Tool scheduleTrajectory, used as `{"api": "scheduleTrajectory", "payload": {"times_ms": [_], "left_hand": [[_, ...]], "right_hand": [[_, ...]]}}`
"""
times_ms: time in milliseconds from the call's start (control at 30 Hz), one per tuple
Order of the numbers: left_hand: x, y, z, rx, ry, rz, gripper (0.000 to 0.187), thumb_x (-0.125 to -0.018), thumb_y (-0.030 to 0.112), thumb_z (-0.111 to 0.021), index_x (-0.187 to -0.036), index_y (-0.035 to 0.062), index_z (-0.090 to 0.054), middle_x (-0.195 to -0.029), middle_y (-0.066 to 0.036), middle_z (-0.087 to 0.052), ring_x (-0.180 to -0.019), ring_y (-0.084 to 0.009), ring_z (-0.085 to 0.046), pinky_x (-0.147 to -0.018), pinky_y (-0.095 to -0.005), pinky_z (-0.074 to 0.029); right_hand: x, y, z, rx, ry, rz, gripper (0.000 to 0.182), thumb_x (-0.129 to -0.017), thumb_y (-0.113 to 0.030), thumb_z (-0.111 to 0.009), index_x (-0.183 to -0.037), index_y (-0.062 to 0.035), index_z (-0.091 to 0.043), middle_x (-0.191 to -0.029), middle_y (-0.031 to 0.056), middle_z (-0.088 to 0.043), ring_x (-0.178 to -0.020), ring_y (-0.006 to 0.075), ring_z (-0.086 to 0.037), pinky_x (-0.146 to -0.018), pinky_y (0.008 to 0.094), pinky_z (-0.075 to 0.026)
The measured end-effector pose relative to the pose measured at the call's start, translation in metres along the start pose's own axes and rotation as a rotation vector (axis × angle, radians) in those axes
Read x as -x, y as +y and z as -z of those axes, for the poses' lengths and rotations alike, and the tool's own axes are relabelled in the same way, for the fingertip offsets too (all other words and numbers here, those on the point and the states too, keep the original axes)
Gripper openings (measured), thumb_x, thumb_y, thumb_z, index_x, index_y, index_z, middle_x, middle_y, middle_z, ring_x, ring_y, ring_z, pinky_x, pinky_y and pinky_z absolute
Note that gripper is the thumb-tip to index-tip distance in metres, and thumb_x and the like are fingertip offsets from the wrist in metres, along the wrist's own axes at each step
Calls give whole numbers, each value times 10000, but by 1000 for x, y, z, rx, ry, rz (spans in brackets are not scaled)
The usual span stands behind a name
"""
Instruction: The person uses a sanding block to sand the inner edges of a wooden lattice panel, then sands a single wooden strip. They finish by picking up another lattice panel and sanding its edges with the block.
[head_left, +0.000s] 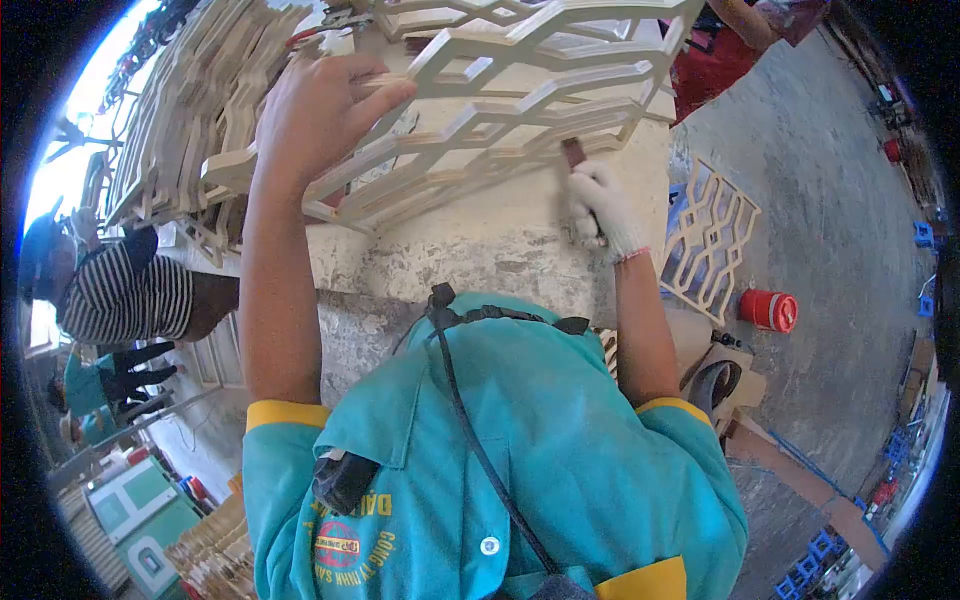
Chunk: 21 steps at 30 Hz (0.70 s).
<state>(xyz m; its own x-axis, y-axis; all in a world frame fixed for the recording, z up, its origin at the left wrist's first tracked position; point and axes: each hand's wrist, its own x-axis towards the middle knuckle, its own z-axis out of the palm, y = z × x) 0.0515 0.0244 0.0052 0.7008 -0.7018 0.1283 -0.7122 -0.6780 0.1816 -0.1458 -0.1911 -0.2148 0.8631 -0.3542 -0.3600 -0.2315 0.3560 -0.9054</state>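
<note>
A pale wooden lattice panel (490,130) with openings of hexagon and diamond shape stands tilted over the worktable (480,260). My bare left hand (318,115) is closed around its left edge, thumb across the bar. On my right hand (603,210) is a white knitted glove. Its fingers are closed on a small brown flat piece (572,152), which looks like folded sandpaper. That hand is just below the panel's lower right side, apart from it as far as I can see. Most of the brown piece is hidden by the glove.
Several similar lattice panels (185,110) are stacked at the left. Another panel (712,240) leans at the right, near a red bucket (768,311) on the floor. A person in red (720,60) stands across the table; a person in a striped top (135,290) is at the left.
</note>
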Motion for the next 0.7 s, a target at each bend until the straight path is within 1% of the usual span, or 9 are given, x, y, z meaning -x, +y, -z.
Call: {"api": "scheduleTrajectory", "payload": {"times_ms": [67,167,233,300,333,433,533,633,700], "left_hand": [[0,-1,-2,-4,6,-7,435,-799,525,-654,-979,136,-730,-867,-144,-704,-848,-334,-667,-765,-447,-509],[2,-1,-1,-22,26,-12,442,-793,536,-656,-978,141,-730,-853,-144,-702,-856,-331,-665,-765,-452,-509],[4,-1,-2,-30,50,-38,435,-797,535,-656,-956,138,-729,-838,-132,-704,-829,-322,-669,-750,-439,-510],[7,-2,-2,-36,92,-86,417,-808,523,-656,-916,127,-726,-815,-111,-707,-771,-307,-676,-718,-411,-512],[8,-3,-2,-42,99,-80,416,-807,524,-656,-914,128,-727,-817,-112,-707,-772,-309,-675,-720,-411,-512],[10,0,-5,-37,110,-68,415,-807,524,-657,-909,128,-729,-822,-116,-706,-775,-314,-674,-723,-413,-513],[14,2,-3,-25,101,-58,415,-807,522,-661,-905,125,-731,-822,-121,-705,-779,-315,-674,-725,-416,-513],[16,5,-5,-13,101,-59,412,-805,518,-666,-906,124,-732,-817,-124,-706,-779,-314,-675,-727,-417,-513],[16,4,-5,-28,108,-60,408,-805,515,-669,-910,125,-733,-816,-123,-707,-778,-313,-675,-727,-418,-514]], "right_hand": [[13,-11,-15,-213,53,-27,157,-893,-209,-603,-997,-111,-537,-619,-16,-478,-363,52,-378,-297,218,-264],[22,-16,-20,-46,-56,-59,182,-878,-200,-616,-985,-67,-553,-613,8,-479,-427,90,-428,-371,262,-306],[-23,43,10,120,17,216,223,-880,-195,-613,-1051,-80,-526,-617,14,-486,-423,92,-427,-373,268,-312],[12,8,-14,126,-60,64,241,-880,-196,-617,-1068,-87,-514,-625,16,-494,-430,97,-442,-385,273,-330],[21,-3,-21,174,-49,71,226,-882,-197,-609,-1059,-93,-516,-620,18,-494,-414,100,-433,-365,278,-319],[13,-9,-2,-238,27,-115,225,-857,-196,-641,-1014,-59,-556,-647,-10,-472,-392,71,-404,-344,259,-314],[34,-10,-34,150,52,44,146,-880,-200,-600,-907,-82,-519,-566,-19,-421,-359,71,-378,-309,238,-271],[19,-13,-13,-274,-55,-77,143,-905,-223,-568,-886,-100,-498,-571,-19,-428,-365,71,-381,-305,233,-268],[27,-6,-26,-9,-23,7,156,-890,-233,-587,-930,-97,-525,-646,-2,-480,-391,88,-397,-343,253,-304]]}}
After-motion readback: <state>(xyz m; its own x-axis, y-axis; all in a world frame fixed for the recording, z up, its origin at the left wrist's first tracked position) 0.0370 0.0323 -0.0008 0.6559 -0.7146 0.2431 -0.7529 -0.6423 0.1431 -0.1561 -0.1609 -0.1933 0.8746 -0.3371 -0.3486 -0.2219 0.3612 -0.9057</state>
